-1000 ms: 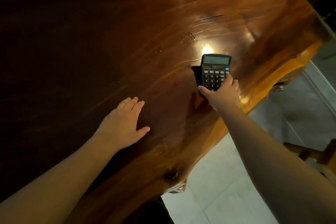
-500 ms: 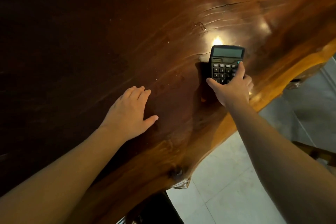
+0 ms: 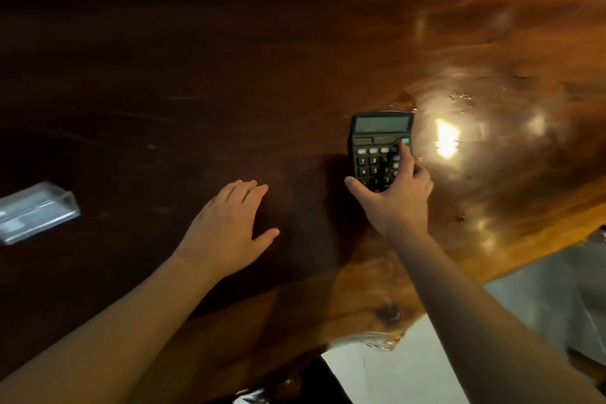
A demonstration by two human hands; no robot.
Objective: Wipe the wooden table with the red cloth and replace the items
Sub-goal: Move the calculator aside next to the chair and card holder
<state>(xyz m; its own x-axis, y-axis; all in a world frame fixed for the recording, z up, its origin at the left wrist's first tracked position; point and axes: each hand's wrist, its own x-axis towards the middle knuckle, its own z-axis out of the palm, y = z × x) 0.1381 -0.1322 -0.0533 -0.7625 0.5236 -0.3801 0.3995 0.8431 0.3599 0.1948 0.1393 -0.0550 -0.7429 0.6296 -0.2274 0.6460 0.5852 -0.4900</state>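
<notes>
Calculator (image 3: 380, 149) gripped by right hand (image 3: 398, 203) on wooden table (image 3: 229, 59); left hand (image 3: 229, 226) flat, open (palm down).

Both forearms were bare to the frame's edge, with no sleeves, and the left hand (image 3: 229, 223) and right hand (image 3: 398, 203) wore no rings, gloves or watch.

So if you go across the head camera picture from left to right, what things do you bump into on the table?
Clear plastic case → left hand, flat on the wooden table → black calculator, with the right hand on it → bright light reflection.
</notes>
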